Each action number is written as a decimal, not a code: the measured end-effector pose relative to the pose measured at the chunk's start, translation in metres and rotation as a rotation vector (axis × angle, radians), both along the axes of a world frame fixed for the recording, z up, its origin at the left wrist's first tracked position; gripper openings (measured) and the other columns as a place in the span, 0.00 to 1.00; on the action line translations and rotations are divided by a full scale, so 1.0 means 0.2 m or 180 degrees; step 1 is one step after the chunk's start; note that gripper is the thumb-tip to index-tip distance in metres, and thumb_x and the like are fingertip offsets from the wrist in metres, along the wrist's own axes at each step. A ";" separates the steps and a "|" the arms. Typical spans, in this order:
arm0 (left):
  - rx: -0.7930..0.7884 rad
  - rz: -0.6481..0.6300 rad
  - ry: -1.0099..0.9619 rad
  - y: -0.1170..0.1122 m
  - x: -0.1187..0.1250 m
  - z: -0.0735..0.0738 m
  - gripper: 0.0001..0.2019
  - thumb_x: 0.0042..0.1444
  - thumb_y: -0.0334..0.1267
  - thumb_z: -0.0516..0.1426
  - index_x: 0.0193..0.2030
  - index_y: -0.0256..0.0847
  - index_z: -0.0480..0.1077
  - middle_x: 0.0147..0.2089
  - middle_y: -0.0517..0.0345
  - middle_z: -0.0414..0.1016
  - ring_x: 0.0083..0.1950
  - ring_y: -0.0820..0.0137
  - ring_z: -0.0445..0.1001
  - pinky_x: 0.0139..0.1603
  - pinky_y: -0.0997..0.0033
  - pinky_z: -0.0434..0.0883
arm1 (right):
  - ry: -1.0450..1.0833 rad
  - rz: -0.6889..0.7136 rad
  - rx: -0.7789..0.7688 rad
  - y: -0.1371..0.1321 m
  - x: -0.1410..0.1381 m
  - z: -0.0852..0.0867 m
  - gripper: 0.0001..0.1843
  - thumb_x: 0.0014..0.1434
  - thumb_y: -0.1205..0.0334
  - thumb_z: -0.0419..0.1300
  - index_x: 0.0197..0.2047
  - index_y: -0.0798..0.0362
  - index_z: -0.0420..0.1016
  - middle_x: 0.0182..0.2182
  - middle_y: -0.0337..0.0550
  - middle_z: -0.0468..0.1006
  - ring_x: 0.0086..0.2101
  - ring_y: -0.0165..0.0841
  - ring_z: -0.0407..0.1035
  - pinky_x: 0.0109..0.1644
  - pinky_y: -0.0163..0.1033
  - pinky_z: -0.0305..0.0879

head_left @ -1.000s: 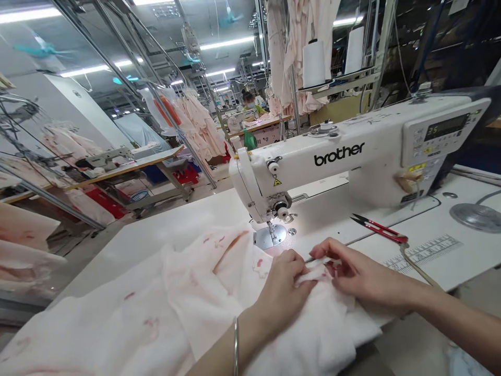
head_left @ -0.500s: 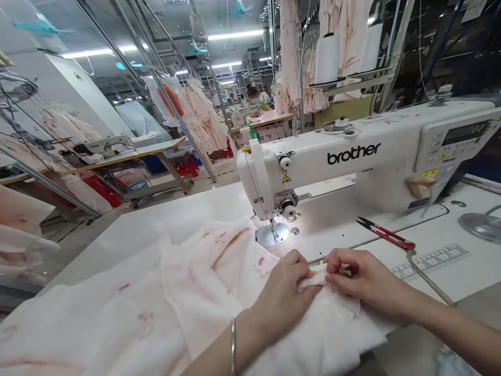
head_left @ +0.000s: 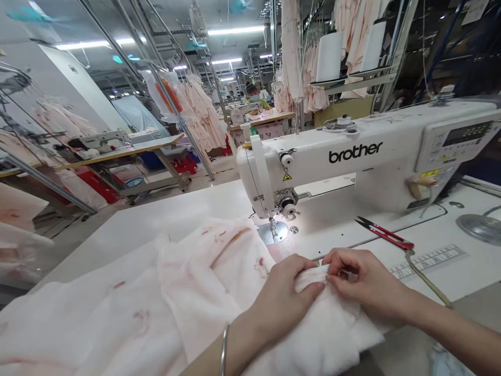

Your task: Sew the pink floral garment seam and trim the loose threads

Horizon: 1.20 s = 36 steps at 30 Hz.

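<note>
Cropped and blurred edges
Pale-pink fabric [head_left: 97,313] cut off at eight o'clock; ceiling fan [head_left: 29,14] smeared at ten; sewing-machine display [head_left: 468,133] unreadable between two and three.

Right hand [head_left: 362,282]: thumb and forefinger, well apart one second ago, now close together on the fabric [head_left: 195,292]. Left hand [head_left: 287,292]: thumb and forefinger part wider than half a second ago, exposing a broader, flatter fold [head_left: 307,279]. Sewing machine [head_left: 313,162] sits farther right in view than at first.
</note>
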State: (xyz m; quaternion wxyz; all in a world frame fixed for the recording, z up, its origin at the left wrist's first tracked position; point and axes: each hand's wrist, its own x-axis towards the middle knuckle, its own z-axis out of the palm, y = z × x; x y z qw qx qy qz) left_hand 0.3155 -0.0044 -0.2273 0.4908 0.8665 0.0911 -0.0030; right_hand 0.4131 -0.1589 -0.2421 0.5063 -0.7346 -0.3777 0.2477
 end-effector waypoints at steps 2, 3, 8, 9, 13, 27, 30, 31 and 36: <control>-0.0176 0.0025 0.0114 0.00 0.00 0.01 0.03 0.52 0.35 0.56 0.34 0.39 0.67 0.35 0.60 0.69 0.39 0.69 0.67 0.40 0.71 0.63 | -0.0024 0.0028 -0.0005 0.00 0.00 0.00 0.05 0.49 0.64 0.53 0.23 0.54 0.61 0.31 0.42 0.71 0.39 0.35 0.64 0.32 0.34 0.58; -0.0216 0.0056 0.0144 -0.01 0.00 0.01 0.03 0.52 0.35 0.55 0.32 0.39 0.67 0.34 0.61 0.68 0.38 0.70 0.67 0.39 0.71 0.62 | -0.0034 0.0063 -0.0025 0.00 0.00 0.01 0.05 0.49 0.64 0.53 0.24 0.54 0.61 0.29 0.41 0.70 0.37 0.34 0.64 0.32 0.34 0.57; -0.0074 0.0034 0.0157 -0.01 -0.01 0.02 0.02 0.52 0.34 0.54 0.31 0.38 0.66 0.33 0.61 0.68 0.36 0.70 0.65 0.37 0.71 0.61 | -0.0291 0.0524 -0.0374 -0.03 0.05 0.07 0.16 0.52 0.67 0.56 0.45 0.51 0.65 0.38 0.36 0.69 0.31 0.27 0.62 0.34 0.31 0.59; -0.0057 0.0016 0.0162 -0.01 -0.01 0.01 0.03 0.53 0.34 0.54 0.31 0.38 0.66 0.33 0.61 0.68 0.36 0.70 0.65 0.37 0.71 0.61 | -0.0440 0.0657 -0.0485 -0.03 0.07 0.09 0.22 0.52 0.66 0.58 0.51 0.48 0.62 0.42 0.37 0.67 0.34 0.26 0.62 0.36 0.31 0.59; -0.0004 -0.0013 0.0192 -0.01 0.00 0.01 0.04 0.52 0.35 0.54 0.30 0.38 0.67 0.33 0.61 0.68 0.36 0.70 0.65 0.37 0.71 0.61 | -0.0906 0.0924 -0.0851 0.00 0.10 0.13 0.18 0.50 0.64 0.61 0.46 0.48 0.69 0.37 0.36 0.69 0.35 0.28 0.63 0.35 0.31 0.57; 0.0381 0.0310 0.0220 0.04 -0.04 -0.03 0.05 0.53 0.33 0.51 0.31 0.38 0.68 0.32 0.58 0.70 0.36 0.68 0.68 0.35 0.70 0.63 | 0.0305 0.0740 -0.1307 0.19 0.08 0.03 0.06 0.51 0.63 0.52 0.27 0.56 0.67 0.14 0.34 0.62 0.15 0.25 0.57 0.17 0.29 0.49; 0.0903 0.0254 0.0179 0.10 -0.09 -0.03 0.06 0.53 0.31 0.51 0.30 0.38 0.69 0.31 0.57 0.69 0.34 0.68 0.67 0.32 0.70 0.61 | 0.0173 0.0760 -0.1323 0.29 0.04 0.03 0.05 0.49 0.66 0.53 0.25 0.56 0.67 0.14 0.35 0.63 0.15 0.25 0.57 0.16 0.29 0.49; 0.1053 0.0242 0.0161 0.13 -0.10 -0.04 0.06 0.53 0.30 0.51 0.29 0.38 0.69 0.30 0.57 0.69 0.33 0.68 0.67 0.32 0.69 0.61 | 0.0055 0.0761 -0.1309 0.32 0.03 0.04 0.05 0.48 0.67 0.53 0.24 0.56 0.68 0.14 0.35 0.64 0.16 0.25 0.58 0.17 0.29 0.49; 0.1568 0.0346 -0.0172 0.21 -0.13 -0.07 0.08 0.55 0.31 0.52 0.27 0.39 0.69 0.32 0.58 0.68 0.35 0.69 0.65 0.42 0.63 0.60 | -0.0629 0.0907 -0.1156 0.43 0.03 0.07 0.06 0.47 0.70 0.55 0.23 0.55 0.72 0.20 0.38 0.71 0.22 0.28 0.63 0.24 0.31 0.53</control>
